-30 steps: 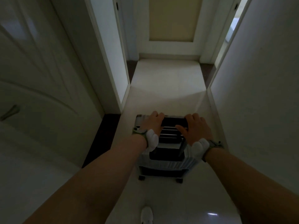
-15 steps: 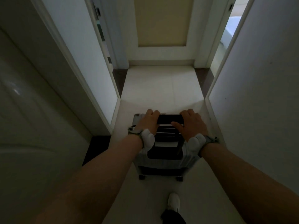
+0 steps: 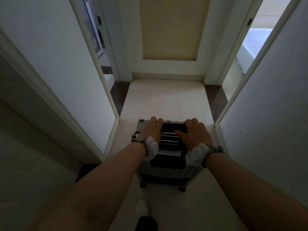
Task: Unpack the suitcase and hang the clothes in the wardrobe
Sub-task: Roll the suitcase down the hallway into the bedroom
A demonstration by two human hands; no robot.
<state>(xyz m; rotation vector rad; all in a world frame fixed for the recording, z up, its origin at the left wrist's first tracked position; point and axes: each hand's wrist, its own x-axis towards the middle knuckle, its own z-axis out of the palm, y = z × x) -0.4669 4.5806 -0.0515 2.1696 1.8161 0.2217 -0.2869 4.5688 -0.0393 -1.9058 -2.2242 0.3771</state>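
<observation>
A silver ribbed suitcase (image 3: 168,172) stands upright on its wheels in a narrow hallway, closed. Its black pull handle (image 3: 173,127) is raised at the top. My left hand (image 3: 150,129) grips the handle's left end, fingers curled over it. My right hand (image 3: 194,133) grips the right end, thumb lying along the bar. Both wrists wear straps with white pads. No clothes or wardrobe show in this view.
White walls close in on both sides. A doorway opens on the left (image 3: 100,52) and another on the right (image 3: 246,52), with a bed edge visible through it. A closed cream-panelled door (image 3: 170,30) ends the hallway. My white shoe (image 3: 141,209) is on the pale tile floor.
I have walked forward down the hallway with the suitcase rolling ahead; the left door has slipped behind and the far doorways are nearer. Both hands keep the same grip.
</observation>
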